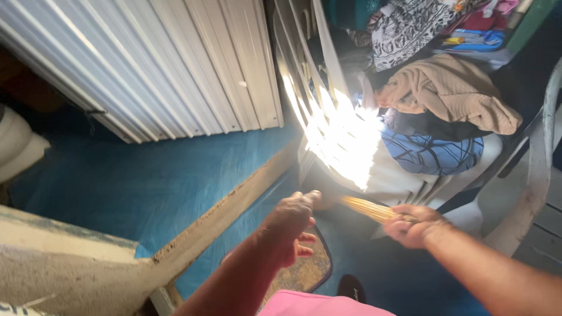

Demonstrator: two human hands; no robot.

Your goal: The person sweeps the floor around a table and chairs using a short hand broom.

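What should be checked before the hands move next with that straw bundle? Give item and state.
1. Right hand closed around the pale yellow straw broom bundle: ok.
2. Left hand free, fingers loosely curled, holding nothing: ok.
3. Bundle tip visible: not ok, lost in sun glare.
4. White plastic chair piled with clothes, tan cloth on top, close beside right hand: not ok.
5. Blue floor ahead of left hand, with raised concrete sill: cannot tell if clean.

2 hands (pixel 293 225) (pixel 413 225), 1 straw broom (pixel 369 209), 1 white plastic chair (pixel 404 181), 1 tan garment (pixel 453 93), 1 blue patterned cloth (pixel 433 153), 1 mat (pixel 307 272), 1 corrugated metal sheet (pixel 175 64).
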